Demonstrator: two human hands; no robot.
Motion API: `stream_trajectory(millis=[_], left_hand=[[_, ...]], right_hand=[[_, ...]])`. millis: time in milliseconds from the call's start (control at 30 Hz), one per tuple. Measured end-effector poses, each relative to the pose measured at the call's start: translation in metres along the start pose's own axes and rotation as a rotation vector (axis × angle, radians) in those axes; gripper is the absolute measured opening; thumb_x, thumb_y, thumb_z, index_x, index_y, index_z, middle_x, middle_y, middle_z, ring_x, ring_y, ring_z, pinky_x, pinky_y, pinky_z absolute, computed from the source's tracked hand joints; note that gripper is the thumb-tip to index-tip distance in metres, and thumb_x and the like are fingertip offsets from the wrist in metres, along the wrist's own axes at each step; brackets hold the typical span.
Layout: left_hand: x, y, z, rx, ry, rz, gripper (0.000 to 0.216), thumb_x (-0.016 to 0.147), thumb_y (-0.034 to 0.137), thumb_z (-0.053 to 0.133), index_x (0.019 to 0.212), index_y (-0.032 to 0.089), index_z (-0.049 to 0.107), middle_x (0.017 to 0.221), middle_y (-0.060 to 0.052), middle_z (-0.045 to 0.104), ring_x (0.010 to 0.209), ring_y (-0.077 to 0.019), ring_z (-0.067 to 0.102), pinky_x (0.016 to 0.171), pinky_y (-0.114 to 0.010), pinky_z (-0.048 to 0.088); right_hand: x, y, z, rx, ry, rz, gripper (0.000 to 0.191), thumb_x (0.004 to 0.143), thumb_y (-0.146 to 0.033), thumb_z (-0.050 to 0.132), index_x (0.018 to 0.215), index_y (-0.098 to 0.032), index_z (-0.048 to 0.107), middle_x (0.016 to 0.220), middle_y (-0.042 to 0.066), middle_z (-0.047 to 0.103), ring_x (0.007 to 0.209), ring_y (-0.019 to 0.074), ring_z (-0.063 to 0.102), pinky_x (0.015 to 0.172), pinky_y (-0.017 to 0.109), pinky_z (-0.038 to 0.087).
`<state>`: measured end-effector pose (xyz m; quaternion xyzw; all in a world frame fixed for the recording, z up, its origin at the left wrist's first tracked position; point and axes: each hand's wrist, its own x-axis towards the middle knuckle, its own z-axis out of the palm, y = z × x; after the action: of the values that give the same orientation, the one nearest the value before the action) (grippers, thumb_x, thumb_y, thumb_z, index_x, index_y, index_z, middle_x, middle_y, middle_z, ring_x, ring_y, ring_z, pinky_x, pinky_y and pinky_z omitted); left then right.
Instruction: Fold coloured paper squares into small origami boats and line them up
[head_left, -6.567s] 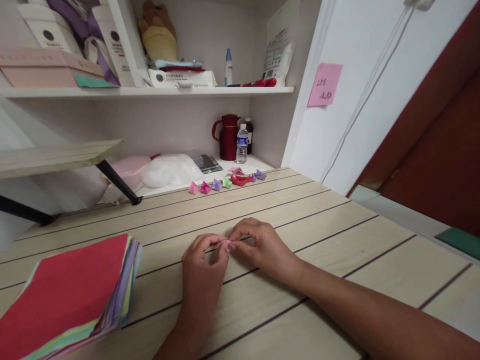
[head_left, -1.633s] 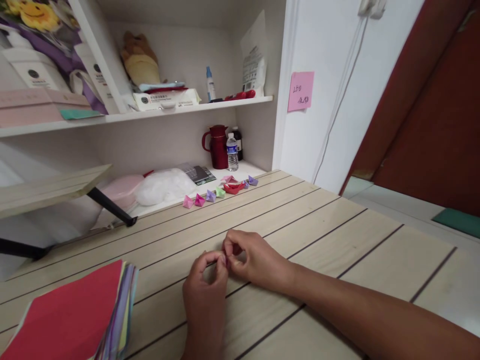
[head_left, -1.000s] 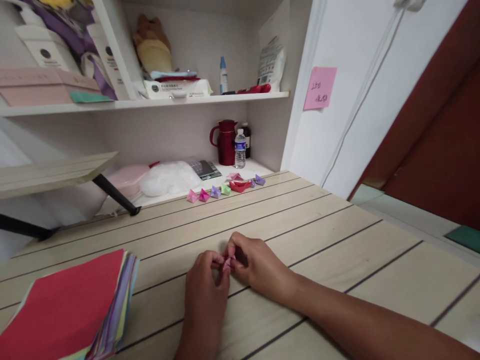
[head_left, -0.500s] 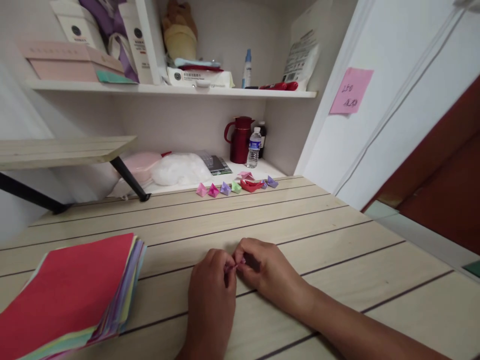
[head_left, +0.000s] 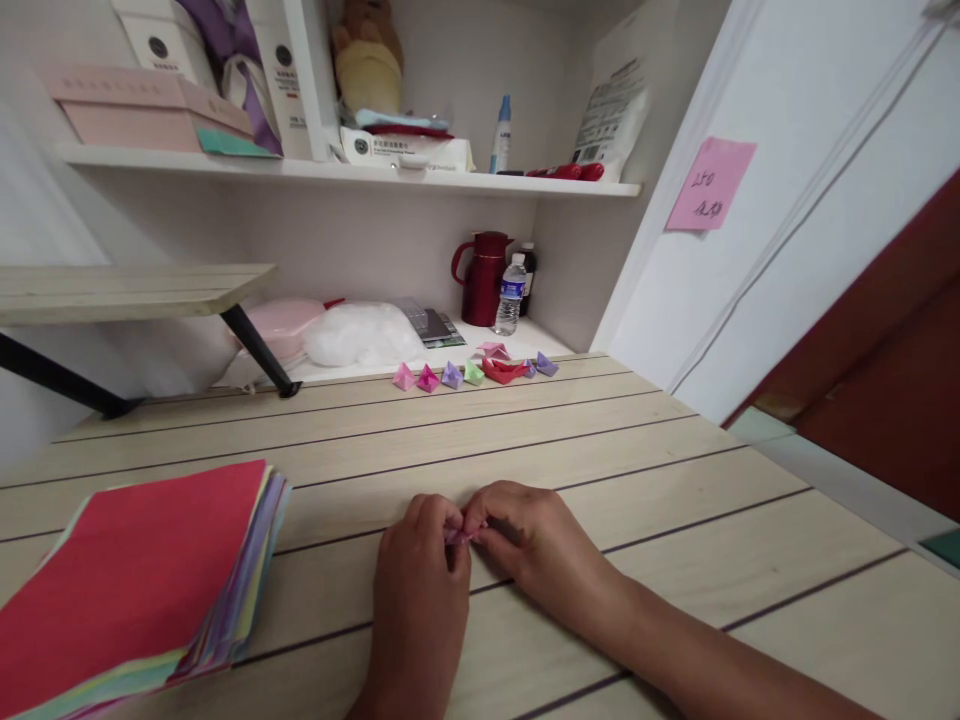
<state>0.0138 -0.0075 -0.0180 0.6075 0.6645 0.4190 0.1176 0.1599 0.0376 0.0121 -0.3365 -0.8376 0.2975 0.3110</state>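
Observation:
Both my hands meet low over the wooden table [head_left: 675, 480]. My left hand [head_left: 421, 590] and my right hand [head_left: 529, 535] pinch a tiny folded pink paper piece [head_left: 457, 536] between their fingertips; most of it is hidden by the fingers. A stack of coloured paper sheets [head_left: 142, 570] with a red sheet on top lies at the near left. A row of small folded paper figures [head_left: 472, 372], pink, purple, green and red, stands along the table's far edge.
Behind the table a low shelf holds a dark red jug [head_left: 484, 280], a water bottle [head_left: 510, 295], a white plastic bag [head_left: 356, 335] and a pink container [head_left: 281, 325]. An upper shelf [head_left: 337, 172] carries boxes and bottles. A pink note [head_left: 709, 185] sticks on the white wall at right.
Across the frames both hands stay together working the small pink paper, shifting slightly nearer and lower. The view has swayed left and right; nothing else on the table moved.

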Motion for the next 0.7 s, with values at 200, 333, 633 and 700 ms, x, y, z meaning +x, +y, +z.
stream_trajectory(millis=[200, 333, 633, 700], left_hand=[[0.0036, -0.0025, 0.0001, -0.1, 0.051, 0.003, 0.009, 0.079, 0.017, 0.056, 0.073, 0.024, 0.054, 0.075, 0.001, 0.064, 0.07, -0.0173, 0.064, 0.067, -0.031, 0.048], [0.0049, -0.0062, 0.0031, -0.154, 0.088, 0.014, 0.005, 0.081, 0.023, 0.056, 0.078, 0.025, 0.06, 0.076, 0.0, 0.067, 0.069, -0.0176, 0.065, 0.066, -0.03, 0.05], [0.0047, -0.009, 0.0043, -0.186, 0.069, 0.012, 0.01, 0.081, 0.027, 0.057, 0.086, 0.026, 0.065, 0.084, -0.001, 0.071, 0.073, -0.0184, 0.067, 0.069, -0.032, 0.051], [0.005, -0.0084, 0.0033, -0.184, 0.066, -0.002, 0.009, 0.081, 0.028, 0.058, 0.086, 0.025, 0.065, 0.083, -0.001, 0.071, 0.073, -0.0191, 0.067, 0.07, -0.033, 0.051]], right_hand=[[0.0024, -0.0024, -0.0019, -0.069, 0.051, 0.078, 0.017, 0.083, -0.006, 0.064, 0.085, -0.021, 0.071, 0.085, 0.0, 0.074, 0.077, 0.0161, 0.067, 0.07, 0.025, 0.046], [0.0048, -0.0024, -0.0044, -0.052, 0.081, 0.146, 0.011, 0.083, -0.012, 0.067, 0.082, -0.022, 0.072, 0.08, -0.002, 0.074, 0.072, 0.0153, 0.065, 0.066, 0.025, 0.044], [0.0053, -0.002, -0.0076, -0.113, 0.078, 0.129, 0.007, 0.082, -0.017, 0.068, 0.079, -0.022, 0.071, 0.072, -0.003, 0.07, 0.065, 0.0128, 0.059, 0.06, 0.023, 0.038], [0.0055, -0.0011, -0.0072, -0.132, 0.086, 0.116, 0.006, 0.082, -0.017, 0.068, 0.079, -0.022, 0.071, 0.072, -0.003, 0.07, 0.065, 0.0123, 0.059, 0.06, 0.023, 0.038]])
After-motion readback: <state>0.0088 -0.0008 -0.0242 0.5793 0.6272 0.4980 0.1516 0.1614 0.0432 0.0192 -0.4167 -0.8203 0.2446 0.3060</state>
